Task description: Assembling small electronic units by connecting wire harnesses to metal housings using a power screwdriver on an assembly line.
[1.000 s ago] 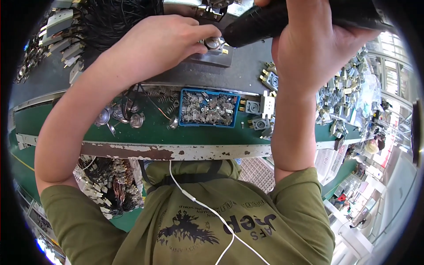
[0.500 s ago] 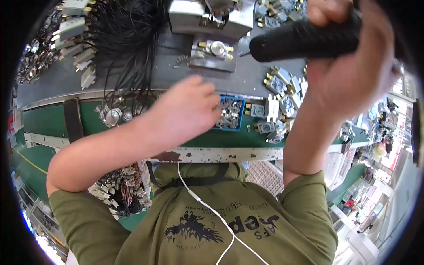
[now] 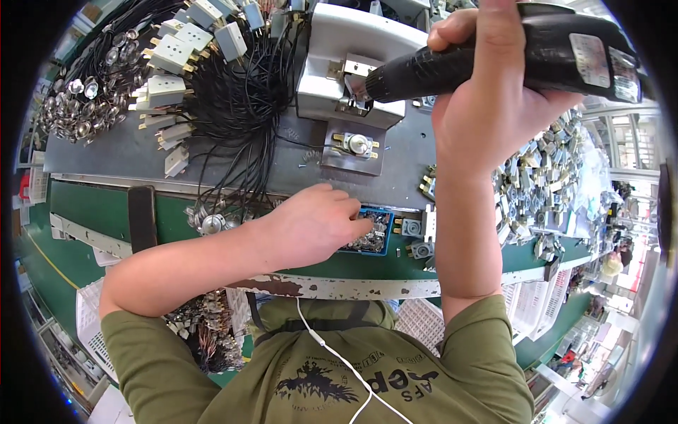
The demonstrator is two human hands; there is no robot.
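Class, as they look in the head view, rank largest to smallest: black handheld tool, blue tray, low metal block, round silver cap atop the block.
1. Black handheld tool; nearness probably enlarges it.
2. Low metal block and blue tray: unsure, since the left hand partly hides the tray.
3. Round silver cap.

From afar I made out an olive shirt [image 3: 417, 346], short sleeves [image 3: 487, 328], dark print [image 3: 318, 382], a white cable [image 3: 322, 343] forking over its front, and bare hands [image 3: 321, 220].
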